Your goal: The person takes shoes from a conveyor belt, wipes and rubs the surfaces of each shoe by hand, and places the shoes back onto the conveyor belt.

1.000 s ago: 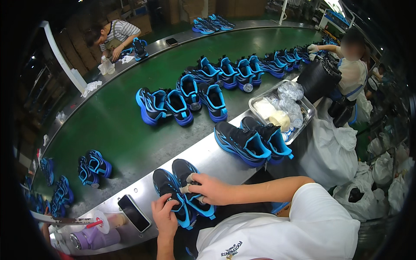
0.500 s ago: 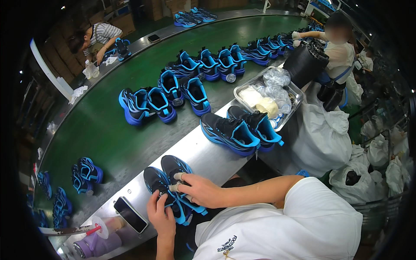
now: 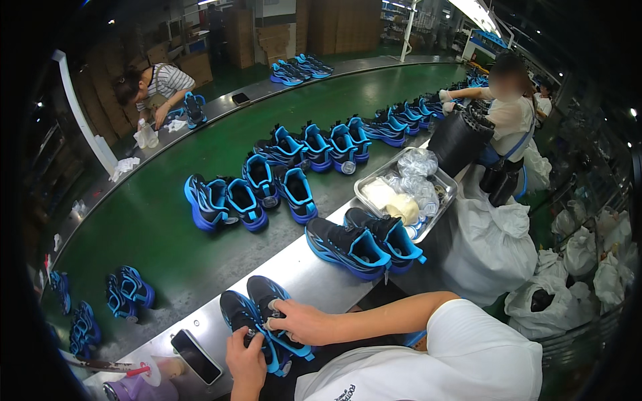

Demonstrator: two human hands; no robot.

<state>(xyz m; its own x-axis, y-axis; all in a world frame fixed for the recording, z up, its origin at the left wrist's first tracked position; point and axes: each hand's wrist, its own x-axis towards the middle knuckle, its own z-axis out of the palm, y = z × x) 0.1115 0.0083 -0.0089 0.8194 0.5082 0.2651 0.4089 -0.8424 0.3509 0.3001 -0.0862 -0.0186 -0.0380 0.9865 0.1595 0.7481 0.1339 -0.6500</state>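
A pair of black and blue sneakers lies side by side at the near metal edge, toes pointing away from me. My left hand (image 3: 246,355) has its thumb and fingers closed at the lace area of the left sneaker (image 3: 236,309). Pale finger covers show on my right hand (image 3: 302,323), whose bent fingers grip the upper of the right sneaker (image 3: 265,290). The fingers partly hide the laces of both shoes. Further right on the same edge stands another pair of sneakers (image 3: 340,242).
Several sneakers (image 3: 246,204) stand on the green belt (image 3: 180,267). A phone (image 3: 196,356) and a purple bottle (image 3: 137,387) lie to my left. A metal tray (image 3: 438,224) holds clear plastic pieces. A white sack (image 3: 491,247) stands right; two people work beyond.
The view has tilted up, so everything sits lower in the picture. Both hands remain on the same pair of sneakers, with only slight finger movement.
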